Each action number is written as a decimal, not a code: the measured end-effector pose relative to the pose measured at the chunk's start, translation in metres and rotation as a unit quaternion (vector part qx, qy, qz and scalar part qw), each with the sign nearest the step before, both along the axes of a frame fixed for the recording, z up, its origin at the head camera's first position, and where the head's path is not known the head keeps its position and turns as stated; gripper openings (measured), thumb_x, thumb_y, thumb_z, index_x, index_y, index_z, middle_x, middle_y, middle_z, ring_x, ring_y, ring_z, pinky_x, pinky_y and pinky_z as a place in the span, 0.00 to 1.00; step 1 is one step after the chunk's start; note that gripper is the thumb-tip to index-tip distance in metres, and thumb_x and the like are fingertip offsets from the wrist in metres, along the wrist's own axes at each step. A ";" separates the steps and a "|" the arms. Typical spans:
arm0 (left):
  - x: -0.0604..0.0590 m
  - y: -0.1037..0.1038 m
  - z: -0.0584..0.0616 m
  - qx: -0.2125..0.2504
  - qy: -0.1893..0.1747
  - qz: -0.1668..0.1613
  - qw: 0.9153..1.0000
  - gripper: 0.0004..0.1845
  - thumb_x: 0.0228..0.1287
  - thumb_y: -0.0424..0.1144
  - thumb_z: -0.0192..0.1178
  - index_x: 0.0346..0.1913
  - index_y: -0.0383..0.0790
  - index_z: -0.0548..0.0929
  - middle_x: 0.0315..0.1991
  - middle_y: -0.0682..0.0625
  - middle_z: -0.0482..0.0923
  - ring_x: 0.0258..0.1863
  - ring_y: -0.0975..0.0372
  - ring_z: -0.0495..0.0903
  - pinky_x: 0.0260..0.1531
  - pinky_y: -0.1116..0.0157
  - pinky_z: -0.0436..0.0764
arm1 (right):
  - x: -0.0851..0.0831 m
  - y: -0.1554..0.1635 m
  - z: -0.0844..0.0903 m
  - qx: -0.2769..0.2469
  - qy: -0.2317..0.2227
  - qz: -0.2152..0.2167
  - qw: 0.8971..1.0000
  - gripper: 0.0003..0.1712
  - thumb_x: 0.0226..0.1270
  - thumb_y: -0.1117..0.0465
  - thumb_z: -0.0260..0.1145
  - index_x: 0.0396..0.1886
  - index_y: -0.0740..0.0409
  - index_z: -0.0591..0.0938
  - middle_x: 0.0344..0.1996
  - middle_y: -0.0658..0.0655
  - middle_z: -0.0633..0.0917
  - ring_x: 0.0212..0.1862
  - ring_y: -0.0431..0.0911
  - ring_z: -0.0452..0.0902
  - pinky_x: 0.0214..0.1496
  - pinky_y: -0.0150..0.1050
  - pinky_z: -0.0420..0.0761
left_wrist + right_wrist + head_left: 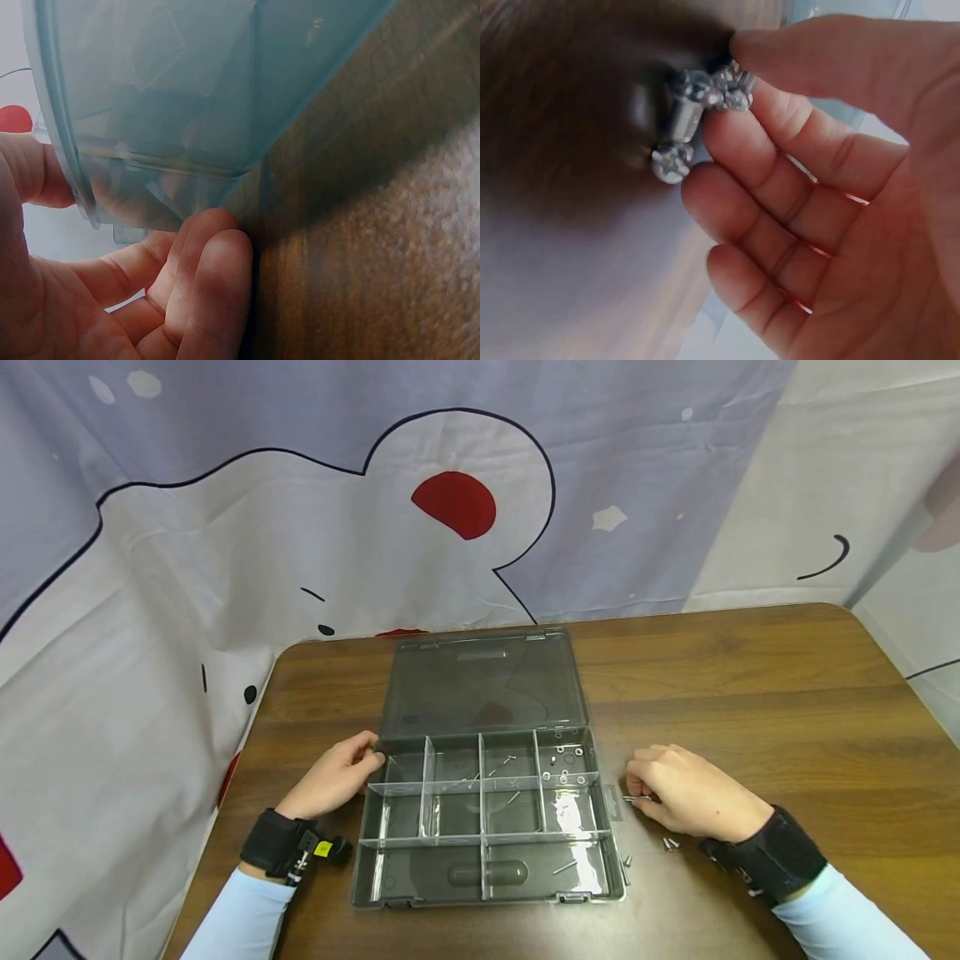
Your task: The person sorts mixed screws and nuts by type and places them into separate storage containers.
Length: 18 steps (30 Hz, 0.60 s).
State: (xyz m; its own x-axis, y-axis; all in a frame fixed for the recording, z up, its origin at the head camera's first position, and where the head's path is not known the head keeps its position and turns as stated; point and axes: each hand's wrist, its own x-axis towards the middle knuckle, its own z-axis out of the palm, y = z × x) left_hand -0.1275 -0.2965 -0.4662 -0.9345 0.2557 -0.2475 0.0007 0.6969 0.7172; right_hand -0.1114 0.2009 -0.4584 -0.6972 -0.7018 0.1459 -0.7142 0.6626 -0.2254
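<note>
A grey translucent compartment box [412,872] lies on the table with its lid [480,685] folded back. My left hand [334,779] grips its back left corner. In the left wrist view the thumb [37,171] is at the rim and the fingers [217,277] are against the outer side near the tabletop. Just right of the box, my right hand [693,793] pinches several small metal screws [733,88] between thumb and fingertips. Another screw [673,163] shows beside the fingertips in the right wrist view, partly blurred.
Loose screws [670,843] lie on the wooden table [750,693] below the right hand, and more screws [627,868] by the box's right wall. Inside, small nuts [565,777] sit in the back right compartment; a screw [565,867] lies in the front right one. A patterned cloth [637,443] hangs behind.
</note>
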 end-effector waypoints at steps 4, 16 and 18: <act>0.000 0.000 -0.001 -0.001 0.001 0.000 1.000 0.08 0.79 0.39 0.48 0.48 0.39 0.76 0.28 0.48 0.69 0.29 0.57 0.81 0.34 0.60 0.82 | -0.001 0.002 0.001 -0.005 0.021 0.007 1.000 0.19 0.47 0.65 0.78 0.21 0.42 0.74 0.22 0.38 0.72 0.26 0.31 0.65 0.33 0.37 0.74; -0.001 0.000 -0.001 -0.001 0.001 0.005 1.000 0.09 0.78 0.39 0.49 0.50 0.39 0.77 0.27 0.49 0.68 0.28 0.57 0.80 0.34 0.60 0.82 | 0.002 0.002 0.022 -0.055 0.049 -0.003 0.997 0.20 0.46 0.68 0.74 0.23 0.41 0.75 0.21 0.36 0.73 0.26 0.29 0.67 0.32 0.34 0.75; -0.001 0.000 -0.001 0.002 0.001 0.005 1.000 0.09 0.78 0.39 0.49 0.50 0.39 0.77 0.26 0.49 0.68 0.27 0.56 0.79 0.34 0.60 0.83 | 0.004 0.000 0.029 -0.075 0.063 -0.001 0.995 0.18 0.47 0.67 0.75 0.25 0.41 0.76 0.23 0.35 0.75 0.28 0.29 0.70 0.34 0.36 0.77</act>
